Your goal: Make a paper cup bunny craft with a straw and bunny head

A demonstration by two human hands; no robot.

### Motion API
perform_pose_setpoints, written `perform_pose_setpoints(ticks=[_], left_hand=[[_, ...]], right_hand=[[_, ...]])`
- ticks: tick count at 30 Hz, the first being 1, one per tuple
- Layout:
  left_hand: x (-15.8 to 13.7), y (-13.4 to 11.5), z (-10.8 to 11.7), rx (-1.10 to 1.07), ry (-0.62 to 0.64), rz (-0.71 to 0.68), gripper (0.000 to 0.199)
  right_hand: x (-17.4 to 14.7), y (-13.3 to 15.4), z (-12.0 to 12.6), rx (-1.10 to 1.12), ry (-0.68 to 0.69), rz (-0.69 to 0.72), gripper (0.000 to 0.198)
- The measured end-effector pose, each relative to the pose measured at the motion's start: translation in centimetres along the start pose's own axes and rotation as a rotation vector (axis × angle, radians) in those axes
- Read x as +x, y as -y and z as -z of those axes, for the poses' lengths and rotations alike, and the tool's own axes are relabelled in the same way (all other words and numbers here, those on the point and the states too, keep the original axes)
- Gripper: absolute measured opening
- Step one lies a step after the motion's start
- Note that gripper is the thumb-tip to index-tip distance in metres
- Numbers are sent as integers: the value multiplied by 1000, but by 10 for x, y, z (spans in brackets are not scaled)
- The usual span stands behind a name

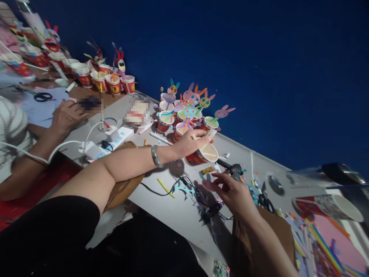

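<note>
- Here's the paper cup [195,158], up in the left hand [190,144], over the table [170,215]!
- Right behind that cup: a cluster of cups [165,125], figures [190,111] standing inside; well behind it, the wall [245,57].
- Left of it, the power strip [123,137], plugs [112,133] in it; farther left, a co-worker's hand [65,118].
- Far left and behind it, a row of more cups [128,86].
- In front of it, paper scraps [185,187] on the table.
- Right and nearer, the right hand [233,192]; farther right of the cup, scissors [266,202], then a big cup [315,204].

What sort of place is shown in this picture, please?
Probably a small craft workshop: red paper cups holding rabbit-eared figures, scissors and a pile of colourful strips suggest it.
</note>
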State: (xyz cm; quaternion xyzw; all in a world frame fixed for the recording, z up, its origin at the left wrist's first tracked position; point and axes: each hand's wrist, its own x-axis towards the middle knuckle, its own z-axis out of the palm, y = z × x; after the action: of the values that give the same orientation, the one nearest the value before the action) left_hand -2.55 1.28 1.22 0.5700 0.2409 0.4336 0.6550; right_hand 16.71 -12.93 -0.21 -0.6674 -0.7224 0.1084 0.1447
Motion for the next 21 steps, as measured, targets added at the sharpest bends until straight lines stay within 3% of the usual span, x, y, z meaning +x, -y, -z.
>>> perform_pose_setpoints(ticks=[3,5,7,10,12,14,21], left_hand=[[-3,-1,-2,13,20,12,24],[-6,-2,-3,30,32,16,25],[-9,-1,-6,41,42,19,26],[-13,-1,-10,45,56,32,27],[-16,-2,-13,54,83,38,26],[-19,-3,-15,85,107,24,26],[-19,-1,-18,191,93,-21,19]], right_hand=[[-11,-4,23,-265,-186,0,33],[-16,0,41,-279,-289,50,31],[-18,9,57,-281,-484,23,25],[-12,29,71,105,-670,-4,20],[-1,41,71,453,-700,-47,20],[12,48,66,637,-710,-42,20],[52,46,40,812,-570,-51,24]])
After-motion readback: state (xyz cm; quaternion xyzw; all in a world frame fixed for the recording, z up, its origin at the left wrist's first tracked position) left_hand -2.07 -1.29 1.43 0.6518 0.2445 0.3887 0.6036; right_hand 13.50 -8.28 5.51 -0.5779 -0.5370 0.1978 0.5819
